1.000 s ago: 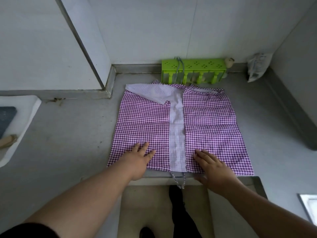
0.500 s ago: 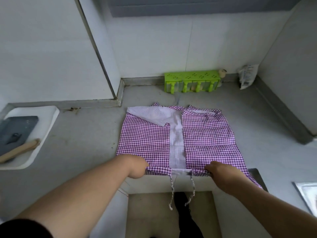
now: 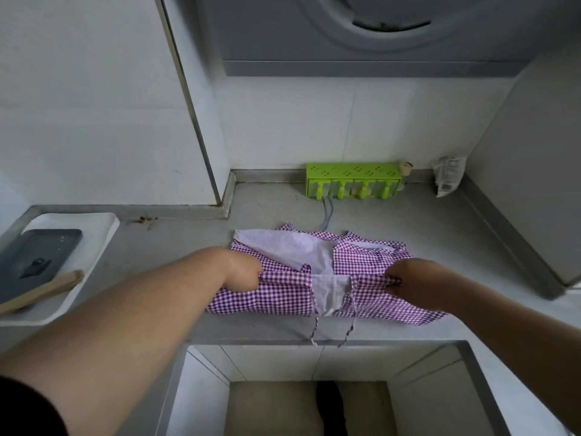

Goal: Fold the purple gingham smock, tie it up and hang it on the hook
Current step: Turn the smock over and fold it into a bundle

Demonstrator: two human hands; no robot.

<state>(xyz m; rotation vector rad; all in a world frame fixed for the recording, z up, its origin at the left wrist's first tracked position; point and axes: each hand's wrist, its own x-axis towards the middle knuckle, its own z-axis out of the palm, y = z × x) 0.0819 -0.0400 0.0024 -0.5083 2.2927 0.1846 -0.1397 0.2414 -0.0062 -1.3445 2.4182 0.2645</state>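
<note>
The purple gingham smock (image 3: 279, 297) lies on the grey counter (image 3: 188, 234), its near half lifted and carried back over the far half. My left hand (image 3: 243, 273) grips the raised hem at the left. My right hand (image 3: 408, 278) grips the same hem at the right. A pale lilac lining (image 3: 292, 250) shows in the middle and at the far left corner. Two thin ties (image 3: 349, 328) dangle from the fold toward the counter's front edge. No hook is in view.
A green rack (image 3: 353, 180) stands against the back wall, a small packet (image 3: 448, 176) in the right corner. At the left, a white tray (image 3: 94, 243) holds a dark board and a wooden handle. A grey hood (image 3: 371, 33) hangs overhead. Below the front edge is an open recess.
Both hands went from pressing flat on the smock's near hem to gripping it, then lifted it up and back over the far half. The view has tilted upward.
</note>
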